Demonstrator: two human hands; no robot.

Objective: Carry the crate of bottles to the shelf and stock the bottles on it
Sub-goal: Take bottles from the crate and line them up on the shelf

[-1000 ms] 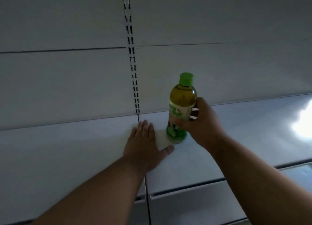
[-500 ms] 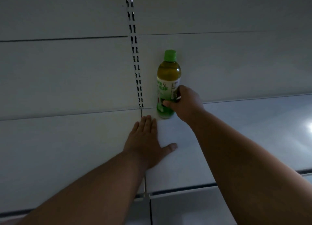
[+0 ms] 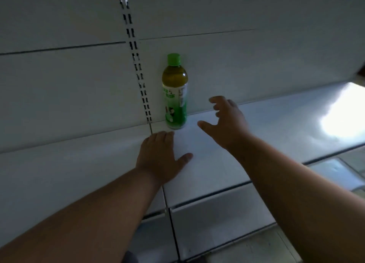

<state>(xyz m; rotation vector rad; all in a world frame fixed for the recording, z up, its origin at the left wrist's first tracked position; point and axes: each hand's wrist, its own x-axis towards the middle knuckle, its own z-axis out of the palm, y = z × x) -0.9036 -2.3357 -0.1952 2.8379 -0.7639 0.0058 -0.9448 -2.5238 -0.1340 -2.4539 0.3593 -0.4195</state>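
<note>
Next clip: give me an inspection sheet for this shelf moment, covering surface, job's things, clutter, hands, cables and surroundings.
Surface: white metal shelf, with a bright glare patch at its right end.
Job's things: one clear plastic bottle of amber drink with green cap and green label, upright at the back of the shelf against the white back panel; no crate in view.
Clutter: nothing seen.
Hands: left hand rests flat on the shelf, fingers straight; right hand is clear of the bottle, fingers loosely spread, holding nothing.
Cables: nothing seen.
Surroundings: slotted white upright rail just left of the bottle; a lower white shelf below.
</note>
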